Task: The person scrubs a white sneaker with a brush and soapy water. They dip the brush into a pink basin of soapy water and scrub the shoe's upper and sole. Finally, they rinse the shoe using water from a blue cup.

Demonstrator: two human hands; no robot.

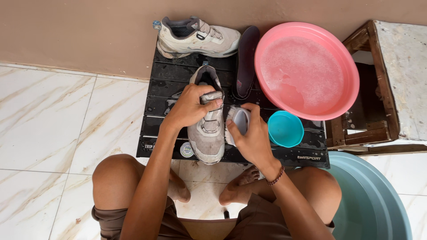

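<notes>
**Scrubbing grey shoe on slatted black mat**

Left hand (pixel 192 106) comes in from 7 o'clock, fingers curled over the tongue and strap of the grey shoe (pixel 207 129), thumb across the top — firm grip. Right hand (pixel 251 133) from 5 o'clock, fingers wrapped around a white scrub brush (pixel 235 123), bristles pressed to the shoe's side. Shoe sits mid-mat (pixel 169 84), toe toward the person, fabric dirty and wet.

At 12 o'clock: second shoe (pixel 198 38) on its side, dark insole (pixel 246 60) beside it. At 2 o'clock: pink plastic basin (pixel 342 53), sudsy water. Small teal bowl (pixel 285 129) just beside the brush hand. Brush body mostly hidden by fingers — shape unclear. Large blue tub (pixel 378 200) cut off at 4 o'clock.
</notes>
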